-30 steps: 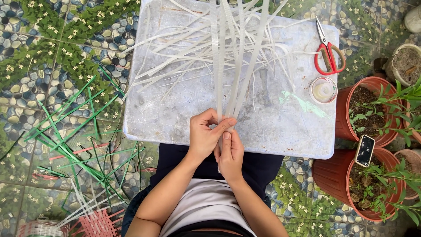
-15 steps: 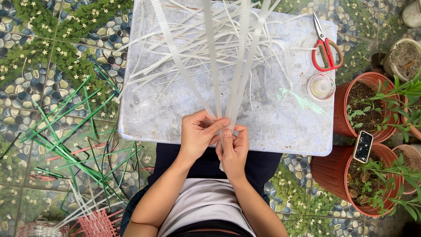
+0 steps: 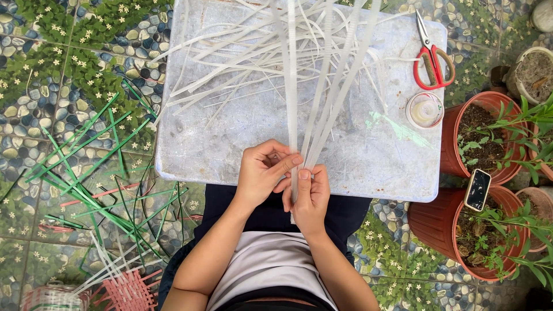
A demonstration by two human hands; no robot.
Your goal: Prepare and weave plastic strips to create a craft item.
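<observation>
i'm seeing a grey board (image 3: 230,132) lying across my lap, loose white strips (image 3: 242,52) spreading over its far half. my left hand (image 3: 262,175) and right hand (image 3: 308,198) are pinching a bundle of long white strips (image 3: 322,98) together at the near edge. red scissors (image 3: 433,60) are sitting at the far right corner, a small round tub (image 3: 425,109) just beside them.

A pale grey plastic board (image 3: 242,132) serves as the table. Loose white strips (image 3: 242,52) sprawl over its far half. Red-handled scissors (image 3: 433,57) lie at the far right corner, and a small round clear tub (image 3: 425,110) sits just nearer along the right edge. A green smear (image 3: 397,128) marks the surface beside it.
</observation>
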